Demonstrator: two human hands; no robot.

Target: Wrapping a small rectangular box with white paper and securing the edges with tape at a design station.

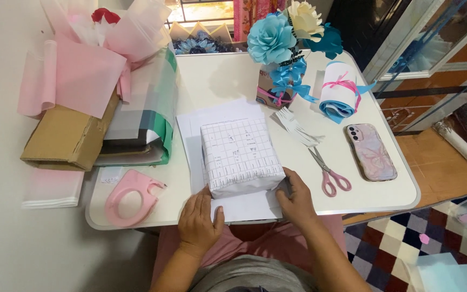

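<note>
Wrapped box (pixel 240 157): sits on loose white wrapping paper (pixel 212 116) at the near middle of the white table (pixel 390 200), its near end facing the person; the grid-printed paper is folded over it, the near flap not sealed as far as can be seen.
Handling: looks stiff and boxy under a thin, easily creased and fairly slippery wrap; probably light to moderate in weight. Best held at the two near corners or by flat palms on the sides, so the paper stays taut.
Left hand (pixel 198 224): lies flat at the table's near edge, fingers spread a little, pressing the paper tail just below the box's near-left corner; it grips nothing.
Right hand (pixel 295 200): fingers loosely curled against the box's near-right corner, touching the wrap, pinning the fold rather than closing round it.
Beside, near: pink tape dispenser (pixel 131 197) on the left; pink-handled scissors (pixel 325 170) and a phone (pixel 371 151) on the right.
Farther: paper strips (pixel 295 127), a blue-and-white ribbon roll (pixel 337 89), a paper-flower bouquet (pixel 285 40), a cardboard box (pixel 68 138) under pink tissue.
</note>
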